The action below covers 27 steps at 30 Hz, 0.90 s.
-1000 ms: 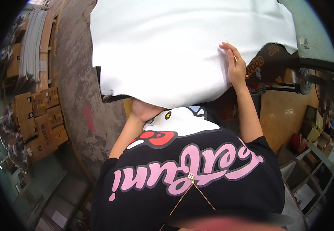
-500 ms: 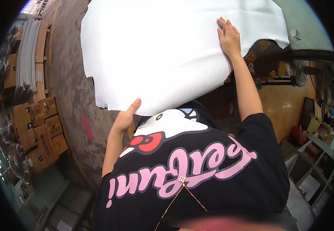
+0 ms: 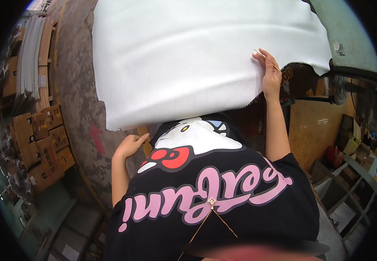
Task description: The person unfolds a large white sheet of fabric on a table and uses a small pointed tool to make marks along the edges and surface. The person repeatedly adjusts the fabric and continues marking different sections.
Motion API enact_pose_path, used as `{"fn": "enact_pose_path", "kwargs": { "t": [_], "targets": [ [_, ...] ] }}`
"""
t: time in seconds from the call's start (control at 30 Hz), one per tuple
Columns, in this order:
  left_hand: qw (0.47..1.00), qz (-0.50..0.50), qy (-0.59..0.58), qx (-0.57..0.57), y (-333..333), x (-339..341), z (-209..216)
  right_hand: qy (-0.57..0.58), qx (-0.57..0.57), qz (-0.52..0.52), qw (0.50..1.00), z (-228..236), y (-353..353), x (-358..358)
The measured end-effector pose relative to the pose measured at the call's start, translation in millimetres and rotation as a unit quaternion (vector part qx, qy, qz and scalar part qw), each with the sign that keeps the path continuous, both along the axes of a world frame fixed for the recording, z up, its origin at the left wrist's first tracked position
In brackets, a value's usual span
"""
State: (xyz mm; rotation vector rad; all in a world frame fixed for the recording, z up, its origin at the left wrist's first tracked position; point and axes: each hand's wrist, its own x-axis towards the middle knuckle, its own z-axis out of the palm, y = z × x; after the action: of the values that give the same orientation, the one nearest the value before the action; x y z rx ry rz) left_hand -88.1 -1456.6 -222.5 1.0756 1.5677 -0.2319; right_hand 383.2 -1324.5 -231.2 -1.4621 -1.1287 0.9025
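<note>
Nearest are the person's gold necklace [image 3: 212,201] and black T-shirt [image 3: 223,159], printed with pink lettering and a white cartoon face with a red bow. The left hand [image 3: 130,145] is apart from the white sheet, just outside its near left corner, thumb pointing right. Its fingers are partly hidden, so whether they hold anything cannot be told.

The right hand [image 3: 272,76] is at the near edge of the white leather-like sheet [image 3: 184,65], toward the right, fingers bent and pinching a thin, pale stick [image 3: 277,68] that slants across them. Whether the palm presses on the sheet is unclear.

The sheet, gently creased and irregularly cut, spreads over the pale green table [image 3: 357,50], hiding its left part and most of its near edge; only the table's right side shows. The sheet's near edge comes right up to the shirt, and its far edge runs out of view. In a notch at its near right, below the table's near edge, a dark brown panel [image 3: 303,75] with orange printing is visible.

Farther out, a worn grey floor [image 3: 73,65] lies on the left, bearing a pink mark [image 3: 96,138]; beyond it are stacked cardboard boxes [image 3: 49,150] and a bundle of long grey strips [image 3: 30,56]
</note>
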Motion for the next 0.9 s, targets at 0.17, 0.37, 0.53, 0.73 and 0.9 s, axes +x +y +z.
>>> {"fn": "enact_pose_path", "kwargs": {
  "t": [0.17, 0.37, 0.53, 0.73, 0.9],
  "targets": [
    [0.941, 0.185, -0.079, 0.273, 33.9, 14.2, 27.9, 0.017, 0.017, -0.035, 0.999, 11.4, 13.3, -5.5],
    [0.762, -0.008, 0.216, 0.611, 59.7, 73.5, -5.1, 0.094, 0.009, 0.096, 0.991, 8.8, 41.9, -55.0],
    [0.77, 0.009, 0.197, 0.607, 59.0, 70.3, -12.9, 0.027, -0.016, 0.138, 0.99, 0.8, 76.7, -87.9],
    [0.781, 0.014, 0.208, 0.589, 59.3, 72.5, -11.8, -0.07, -0.034, 0.143, 0.987, 1.0, 83.7, -94.6],
    [0.782, 0.012, 0.209, 0.586, 60.3, 72.8, -10.7, -0.076, -0.044, 0.179, 0.98, 7.6, 50.3, -84.0]
  ]
}}
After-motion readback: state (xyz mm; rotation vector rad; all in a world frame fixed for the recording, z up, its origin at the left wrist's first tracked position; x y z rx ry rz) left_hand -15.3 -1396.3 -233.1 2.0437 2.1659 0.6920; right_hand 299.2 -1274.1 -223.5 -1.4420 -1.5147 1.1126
